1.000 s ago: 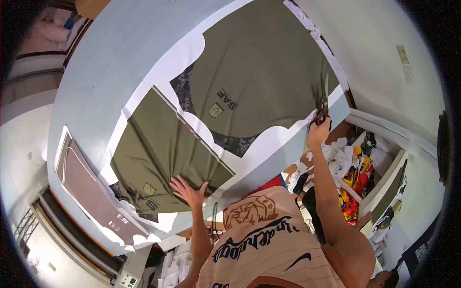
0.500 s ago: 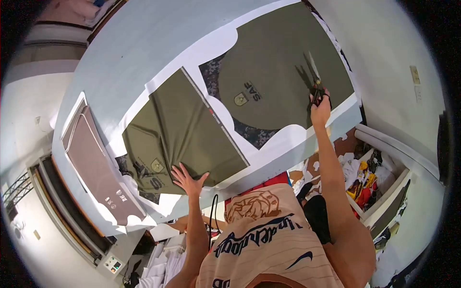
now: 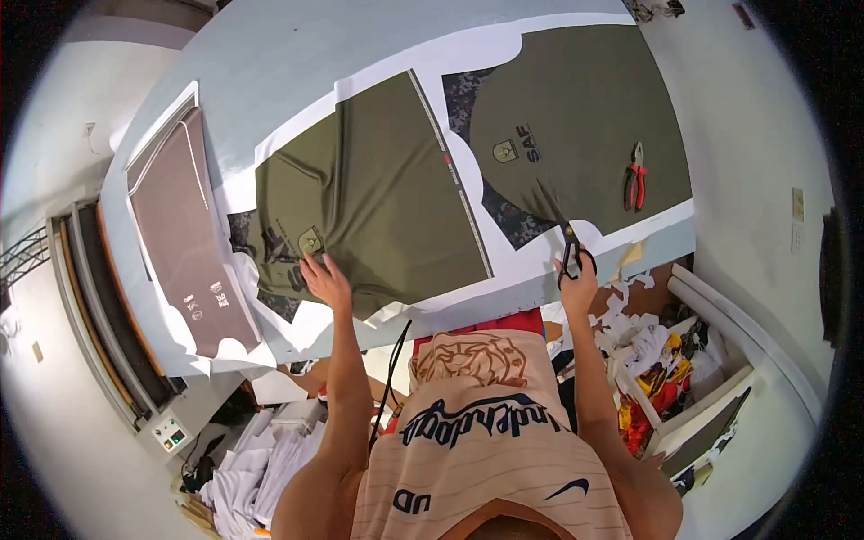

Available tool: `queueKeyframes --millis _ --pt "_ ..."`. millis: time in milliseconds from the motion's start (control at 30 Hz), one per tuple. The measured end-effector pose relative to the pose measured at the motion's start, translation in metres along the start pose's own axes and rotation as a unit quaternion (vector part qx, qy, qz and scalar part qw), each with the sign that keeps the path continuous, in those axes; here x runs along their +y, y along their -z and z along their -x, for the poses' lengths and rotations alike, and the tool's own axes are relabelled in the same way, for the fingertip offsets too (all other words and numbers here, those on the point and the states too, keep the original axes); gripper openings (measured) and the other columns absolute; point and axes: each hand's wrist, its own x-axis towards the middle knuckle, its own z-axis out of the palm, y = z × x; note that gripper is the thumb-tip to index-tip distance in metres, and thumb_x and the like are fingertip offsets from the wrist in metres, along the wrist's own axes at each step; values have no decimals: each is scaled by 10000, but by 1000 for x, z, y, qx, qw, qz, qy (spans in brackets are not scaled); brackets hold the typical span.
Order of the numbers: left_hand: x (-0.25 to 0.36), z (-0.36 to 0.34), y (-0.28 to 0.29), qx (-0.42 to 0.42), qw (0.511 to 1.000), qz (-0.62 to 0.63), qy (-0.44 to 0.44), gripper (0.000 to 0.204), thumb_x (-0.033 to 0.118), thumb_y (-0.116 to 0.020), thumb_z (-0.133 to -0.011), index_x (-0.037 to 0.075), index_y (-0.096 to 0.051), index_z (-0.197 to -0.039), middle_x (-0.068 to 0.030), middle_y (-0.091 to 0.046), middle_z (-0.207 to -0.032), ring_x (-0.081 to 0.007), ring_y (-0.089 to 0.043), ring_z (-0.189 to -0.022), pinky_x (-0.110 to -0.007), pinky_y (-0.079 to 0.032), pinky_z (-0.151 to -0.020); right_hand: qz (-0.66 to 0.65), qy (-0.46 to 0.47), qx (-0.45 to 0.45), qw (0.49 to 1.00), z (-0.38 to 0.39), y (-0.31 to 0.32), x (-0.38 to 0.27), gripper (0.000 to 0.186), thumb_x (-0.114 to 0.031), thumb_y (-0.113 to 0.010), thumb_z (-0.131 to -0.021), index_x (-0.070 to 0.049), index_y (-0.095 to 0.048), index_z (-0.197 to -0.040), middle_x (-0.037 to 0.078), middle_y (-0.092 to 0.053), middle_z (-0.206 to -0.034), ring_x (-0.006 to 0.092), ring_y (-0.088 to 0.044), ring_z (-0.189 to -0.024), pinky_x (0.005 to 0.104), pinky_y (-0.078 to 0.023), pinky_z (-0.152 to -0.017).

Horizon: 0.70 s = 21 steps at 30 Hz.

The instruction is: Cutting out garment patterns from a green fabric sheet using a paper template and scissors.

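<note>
My right hand grips black-handled scissors, their blades pointing up-left over the lower edge of an olive fabric panel with camouflage side pieces and white backing. Red-and-black pliers lie on that panel. My left hand rests, fingers slightly apart, on a rumpled olive panel at its printed emblem. A brown printed piece on white paper lies at the table's left.
A grey-blue table carries the pieces. At left stands a roller machine with a control box. White fabric piles lie below left. A bin of mixed scraps stands below right, beside the wall.
My right hand has moved down and left with the scissors. The pliers now lie apart on the right panel. My left hand has shifted toward the emblem. The view has turned.
</note>
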Motion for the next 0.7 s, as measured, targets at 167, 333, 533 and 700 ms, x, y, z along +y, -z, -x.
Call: queueKeyframes --millis 167,333,533,700 --pt "-43 -30 2 -70 962 -157 211 779 699 -425 -1024 218 -362 -1634 -220 -270 -1693 -456 -273 -1536 -688 -303 -1143 -50 -32 -17 998 8 12 0 454 -249 -942 -763 11 -684 -1030 121 -696 -884 262 -652 -778 382 -532 -725" --pt "-18 -42 26 85 982 -124 114 776 601 -587 -1000 115 -431 -1585 -263 -328 -1651 -462 -321 -1509 -647 -269 -1184 -104 -161 -200 961 87 46 -8 443 -277 -904 -835 -13 -551 -789 18 -487 -619 110 -447 -586 315 -407 -553" --pt "105 -28 -15 14 975 -72 -207 760 471 -724 -947 126 -458 -1570 -258 -361 -1632 -461 -315 -1518 -614 -266 -1205 -250 -377 -303 839 173 81 11 474 -263 -903 -850 -134 -456 -759 -46 -482 -638 76 -474 -519 253 -380 -487" --pt "175 -130 -83 -5 948 58 -314 723 472 -671 -988 133 -440 -1584 -230 -328 -1663 -445 -295 -1536 -645 -258 -1201 -326 -412 -281 803 210 60 44 339 -181 -783 -951 -136 -487 -791 -54 -463 -629 58 -484 -509 227 -401 -484"
